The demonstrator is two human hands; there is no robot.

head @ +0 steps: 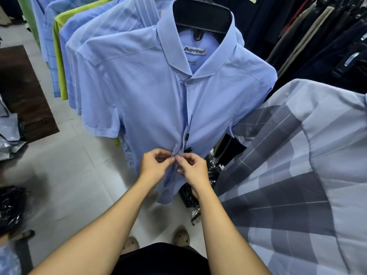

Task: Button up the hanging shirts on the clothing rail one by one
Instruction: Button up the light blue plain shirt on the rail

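Observation:
A light blue short-sleeved shirt (151,100) hangs in front of me on a black hanger (200,16), its collar button closed. Both hands pinch the front placket low down on the shirt. My left hand (156,163) grips the left edge of the placket, and my right hand (191,165) grips the right edge, fingertips almost touching. A black tag string (187,133) dangles just above my hands. The button itself is hidden under my fingers.
More blue and green shirts (65,56) hang in a row behind on the left. A grey checked shirt (297,175) hangs close on the right. Dark garments (317,36) fill the upper right. Plastic-wrapped packs (10,207) and a brown mat (21,92) lie on the tiled floor.

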